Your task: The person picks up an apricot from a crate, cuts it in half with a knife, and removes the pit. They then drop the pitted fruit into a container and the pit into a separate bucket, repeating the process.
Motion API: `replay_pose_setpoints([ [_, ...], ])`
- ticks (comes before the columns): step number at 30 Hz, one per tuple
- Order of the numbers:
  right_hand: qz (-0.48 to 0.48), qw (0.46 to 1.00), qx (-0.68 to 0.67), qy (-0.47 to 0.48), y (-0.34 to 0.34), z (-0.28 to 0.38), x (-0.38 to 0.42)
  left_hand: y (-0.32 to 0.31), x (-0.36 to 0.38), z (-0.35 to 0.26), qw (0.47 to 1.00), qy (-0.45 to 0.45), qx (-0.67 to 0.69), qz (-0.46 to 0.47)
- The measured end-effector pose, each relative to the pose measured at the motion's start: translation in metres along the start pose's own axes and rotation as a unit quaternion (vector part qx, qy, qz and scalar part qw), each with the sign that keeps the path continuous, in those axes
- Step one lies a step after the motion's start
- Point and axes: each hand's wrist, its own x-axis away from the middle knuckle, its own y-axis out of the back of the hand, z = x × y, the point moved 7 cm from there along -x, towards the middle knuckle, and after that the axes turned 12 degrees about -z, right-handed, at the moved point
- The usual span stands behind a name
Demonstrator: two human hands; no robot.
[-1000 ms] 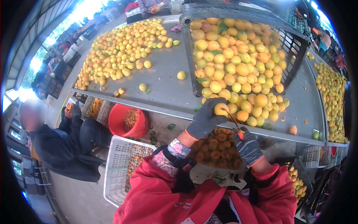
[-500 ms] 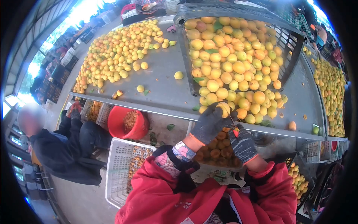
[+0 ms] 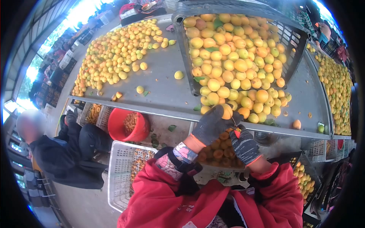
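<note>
While your left hand [image 3: 211, 127] curls its gloved fingers [image 3: 220, 116] tight around one yellow apricot [image 3: 227, 111], the fruit sits at the top of that fist, just past your fingertips and up against the front edge of the metal table [image 3: 167, 87]. Your right hand [image 3: 244, 145] is just beside it, a little lower and to the right, with its fingers closed on a small tool with a red handle [image 3: 238, 132]. A thin blade seems to run from that hand up toward the apricot, but it is too small to see clearly. So the fruit lies up and to the left of your right fingers, very close, nearly touching. The apricot is round, so it has no long side to line up. Your left hand is the one that has it; your right hand is the near helper. Right under both hands is a bin of cut apricot halves [image 3: 220, 150]. Above your hands, on the table, a tipped black crate [image 3: 292, 41] spills a heap of whole apricots [image 3: 232, 64] toward you. Farther left lies another pile of apricots [image 3: 114, 57]. Below the table edge stands a red bucket [image 3: 119, 129] and a white crate [image 3: 121, 171], and another person in dark clothes [image 3: 64, 152] sits off to the left.
</note>
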Motion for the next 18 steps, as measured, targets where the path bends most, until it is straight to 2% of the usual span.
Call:
replay_pose_setpoints([
  [1,-0.005,1.0,-0.009,-0.004,0.0,0.0,-0.001,-0.006,0.001,0.004,0.993,0.036,0.11,0.009],
  [4,-0.005,1.0,-0.01,0.004,0.001,0.002,-0.004,-0.011,0.001,0.006,0.987,0.087,0.122,0.059],
  [7,0.002,0.999,0.022,0.035,0.003,0.002,-0.005,0.001,0.001,-0.008,0.988,0.031,-0.151,0.032],
  [10,0.003,0.998,0.043,0.05,0.006,-0.008,-0.008,0.012,-0.003,-0.024,0.981,-0.008,-0.194,-0.01],
  [11,0.017,0.996,0.056,0.068,0.005,-0.01,-0.01,0.008,0.0,-0.03,0.967,-0.054,-0.247,-0.019],
  [13,0.03,0.994,0.076,0.076,0.005,-0.01,-0.012,-0.004,0.006,-0.043,0.925,-0.142,-0.349,-0.035],
  [16,0.052,0.996,0.062,0.03,0.004,-0.003,-0.013,-0.006,0.002,-0.046,0.822,-0.198,-0.534,-0.011],
  [18,0.1,0.995,0.013,-0.028,-0.002,-0.005,-0.011,0.004,0.0,-0.032,0.911,-0.142,-0.387,-0.011],
])
